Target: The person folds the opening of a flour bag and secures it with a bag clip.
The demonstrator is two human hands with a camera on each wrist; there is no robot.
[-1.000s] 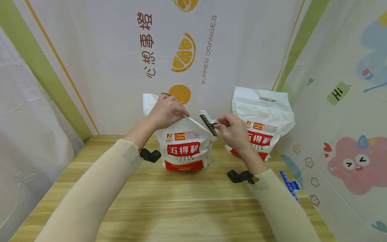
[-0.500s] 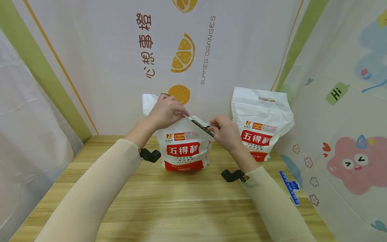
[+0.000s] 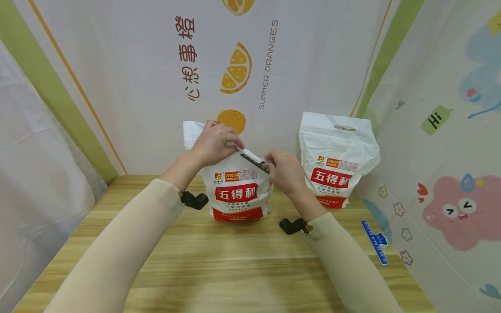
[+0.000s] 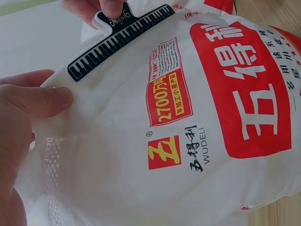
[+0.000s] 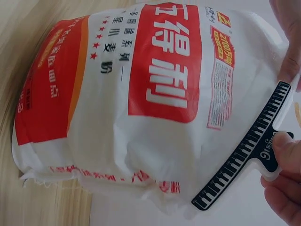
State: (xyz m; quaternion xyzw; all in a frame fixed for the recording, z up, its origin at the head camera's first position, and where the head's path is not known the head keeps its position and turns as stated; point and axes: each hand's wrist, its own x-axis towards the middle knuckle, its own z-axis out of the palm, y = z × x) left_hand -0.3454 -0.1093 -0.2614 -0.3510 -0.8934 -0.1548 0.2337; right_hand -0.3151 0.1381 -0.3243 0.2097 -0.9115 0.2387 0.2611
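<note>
A white and red flour bag [image 3: 236, 193] stands on the wooden table, its top edge folded over. My left hand [image 3: 217, 143] pinches that fold, thumb in front, as the left wrist view shows. My right hand [image 3: 287, 171] holds a black and white piano-key bag clip [image 5: 242, 150] by its handle, between thumb and fingers. In the left wrist view the clip's long bar [image 4: 122, 42] lies along the sloping folded edge, close beside the left thumb [image 4: 59, 99]. Whether the clip's jaws grip the fold cannot be made out.
To the right stands a second flour bag [image 3: 332, 174] with a handle slot in its top. A blue bag clip [image 3: 374, 242] lies near the table's right side. Printed curtains [image 3: 148, 87] hang behind and at both sides of the wooden table [image 3: 219, 274].
My right hand has moved left with the piano-key clip, from beside the bag onto its folded edge, and the clip has tilted flatter along it. The left hand keeps its pinch.
</note>
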